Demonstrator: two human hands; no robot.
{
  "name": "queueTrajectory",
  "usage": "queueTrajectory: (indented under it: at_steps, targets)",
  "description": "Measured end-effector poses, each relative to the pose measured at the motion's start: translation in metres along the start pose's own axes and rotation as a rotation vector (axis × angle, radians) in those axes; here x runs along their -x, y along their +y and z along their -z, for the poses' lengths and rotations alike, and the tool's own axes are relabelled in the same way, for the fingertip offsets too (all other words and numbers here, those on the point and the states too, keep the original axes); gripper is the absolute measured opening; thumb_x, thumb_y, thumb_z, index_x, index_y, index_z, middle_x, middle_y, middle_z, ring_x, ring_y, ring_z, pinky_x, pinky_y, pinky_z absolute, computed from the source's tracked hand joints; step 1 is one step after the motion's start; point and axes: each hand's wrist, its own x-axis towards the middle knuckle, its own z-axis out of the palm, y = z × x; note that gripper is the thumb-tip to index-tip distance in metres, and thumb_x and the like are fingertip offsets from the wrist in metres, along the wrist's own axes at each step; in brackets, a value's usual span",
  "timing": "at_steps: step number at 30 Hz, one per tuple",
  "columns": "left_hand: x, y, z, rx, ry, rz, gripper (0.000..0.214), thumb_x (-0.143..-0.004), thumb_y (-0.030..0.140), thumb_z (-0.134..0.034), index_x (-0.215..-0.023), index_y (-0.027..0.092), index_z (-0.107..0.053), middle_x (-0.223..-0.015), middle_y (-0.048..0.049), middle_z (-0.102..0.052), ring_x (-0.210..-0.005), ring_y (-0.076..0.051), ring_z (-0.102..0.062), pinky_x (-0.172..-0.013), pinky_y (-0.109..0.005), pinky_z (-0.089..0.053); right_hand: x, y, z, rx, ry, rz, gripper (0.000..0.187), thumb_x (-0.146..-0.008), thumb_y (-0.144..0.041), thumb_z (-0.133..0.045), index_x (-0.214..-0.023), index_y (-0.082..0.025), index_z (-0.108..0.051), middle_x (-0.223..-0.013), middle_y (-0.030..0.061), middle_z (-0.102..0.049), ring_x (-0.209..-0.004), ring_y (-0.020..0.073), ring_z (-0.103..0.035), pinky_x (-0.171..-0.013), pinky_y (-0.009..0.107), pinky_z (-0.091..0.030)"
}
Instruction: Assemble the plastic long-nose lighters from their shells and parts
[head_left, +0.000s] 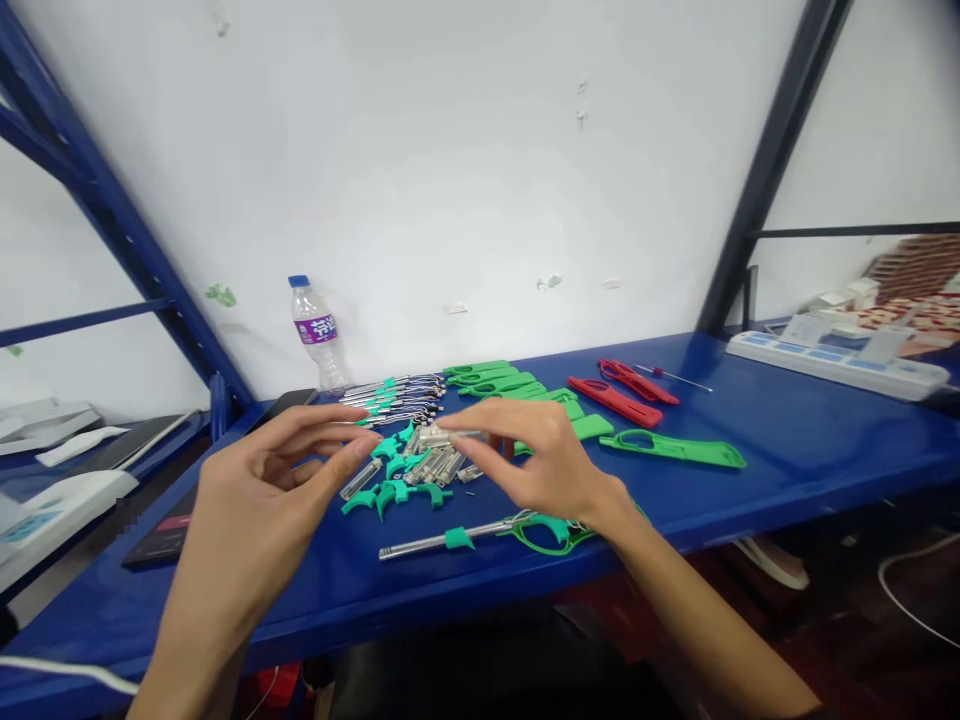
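Observation:
My right hand [544, 450] is closed in a pinch around a small clear fuel tank [435, 436] with a pale end, held above the pile. To its left, my left hand [274, 480] hovers with fingers curved and apart; I see nothing held in it. Beneath both lie teal triggers [394, 492] and several clear fuel tanks [442, 466]. Closer to the front edge rests a partly assembled long-nosed lighter [450, 538], with a metal tube, a teal piece and a green handle shell partly hidden behind my right wrist.
Metal lighter tubes with wires [405, 398] lie in a row behind the pile. Green handle shells [495, 380] and red handle shells [615, 400] are at the back and right. A screwdriver [682, 379], bottle [315, 330] and white power strip [832, 365] sit on the blue table [750, 500].

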Motion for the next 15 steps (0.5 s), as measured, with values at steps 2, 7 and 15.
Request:
queueTrajectory:
  at_steps: [2, 7, 15]
  targets:
    - [-0.001, 0.001, 0.003, 0.021, 0.016, -0.012, 0.031, -0.078, 0.048, -0.089, -0.101, 0.03, -0.081, -0.088, 0.0007, -0.082, -0.083, -0.019, -0.078, -0.066, -0.017, -0.062, 0.0, -0.001, -0.002, -0.039, -0.032, 0.052, 0.022, -0.102, -0.018, -0.067, -0.119, -0.015, -0.08, -0.103, 0.0048, -0.084, -0.076, 0.0154, -0.075, -0.062, 0.028, -0.057]
    - [0.002, 0.005, -0.002, 0.078, 0.017, -0.088, 0.021, -0.082, 0.043, -0.087, -0.098, 0.03, -0.08, -0.089, 0.0012, -0.08, -0.084, -0.017, -0.078, -0.064, -0.016, -0.062, -0.001, -0.007, -0.009, -0.051, 0.044, 0.07, 0.023, -0.101, -0.015, -0.067, -0.12, -0.016, -0.08, -0.106, 0.0062, -0.085, -0.086, 0.017, -0.079, -0.065, 0.028, -0.062]
    - [0.009, 0.006, -0.023, 0.115, 0.092, -0.134, 0.021, -0.083, 0.04, -0.088, -0.098, 0.027, -0.08, -0.085, 0.0039, -0.076, -0.077, -0.013, -0.074, -0.066, -0.017, -0.061, -0.003, -0.011, -0.009, -0.018, 0.095, 0.098, 0.02, -0.101, -0.013, -0.069, -0.119, -0.015, -0.079, -0.111, 0.0058, -0.084, -0.093, 0.0153, -0.079, -0.081, 0.027, -0.066]
